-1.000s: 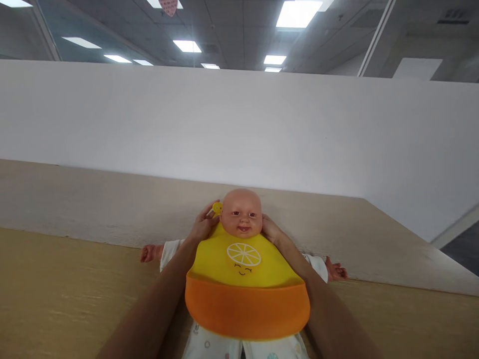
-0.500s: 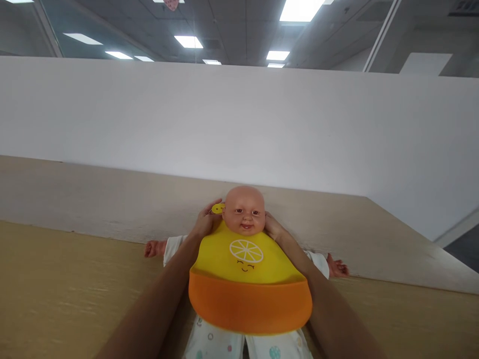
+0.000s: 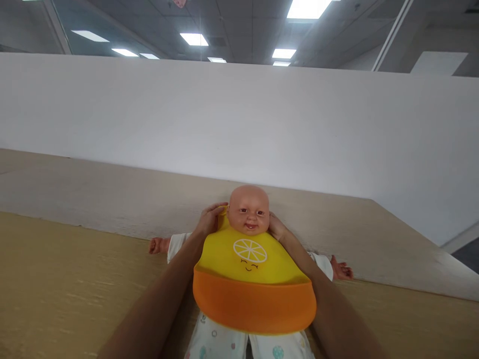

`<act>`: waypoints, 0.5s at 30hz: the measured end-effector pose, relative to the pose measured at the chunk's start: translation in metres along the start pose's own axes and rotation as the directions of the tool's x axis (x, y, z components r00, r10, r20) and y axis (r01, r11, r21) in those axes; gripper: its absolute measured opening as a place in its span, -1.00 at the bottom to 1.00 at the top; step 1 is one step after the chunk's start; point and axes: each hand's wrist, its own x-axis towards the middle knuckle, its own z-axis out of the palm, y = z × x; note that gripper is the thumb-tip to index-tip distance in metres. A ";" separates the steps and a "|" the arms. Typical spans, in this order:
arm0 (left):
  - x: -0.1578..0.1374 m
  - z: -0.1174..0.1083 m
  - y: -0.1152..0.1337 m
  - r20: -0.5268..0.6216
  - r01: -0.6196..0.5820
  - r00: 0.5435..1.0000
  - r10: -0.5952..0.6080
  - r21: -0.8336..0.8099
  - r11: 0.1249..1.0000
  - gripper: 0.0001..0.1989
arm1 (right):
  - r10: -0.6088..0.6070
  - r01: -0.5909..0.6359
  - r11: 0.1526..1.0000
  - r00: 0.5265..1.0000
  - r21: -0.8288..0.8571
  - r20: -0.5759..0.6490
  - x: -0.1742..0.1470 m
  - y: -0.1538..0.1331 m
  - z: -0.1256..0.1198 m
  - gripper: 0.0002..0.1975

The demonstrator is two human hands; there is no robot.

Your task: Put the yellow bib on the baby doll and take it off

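Observation:
A bald baby doll (image 3: pixel 248 202) lies face up with its arms spread. Over its chest is a yellow bib (image 3: pixel 224 254) with a lemon-slice print and an orange catch pocket (image 3: pixel 254 304). Beside the doll's head, at the left of the picture, my left hand (image 3: pixel 211 220) is closed on the bib's yellow neck strap. My right hand (image 3: pixel 277 228) reaches in against the other side of the neck. Its fingertips are hidden behind the doll, so their grip cannot be made out. White patterned trousers (image 3: pixel 217 339) show below the bib.
The doll rests on a yellowish-tan surface (image 3: pixel 75 269), its head toward a paler beige strip (image 3: pixel 112 189). Behind that stands a white partition (image 3: pixel 239 119). Glass panels and lit ceiling lamps (image 3: pixel 194 39) appear above it.
The strap end with holes, which stuck out left of the doll's head, is now drawn in against the neck by my left hand. The view has shifted slightly.

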 end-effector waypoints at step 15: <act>0.006 -0.012 -0.008 -0.004 -0.007 1.000 0.007 0.037 0.999 -0.67 | -0.063 0.063 0.996 0.998 0.060 0.001 0.003 0.006 -0.005 -0.83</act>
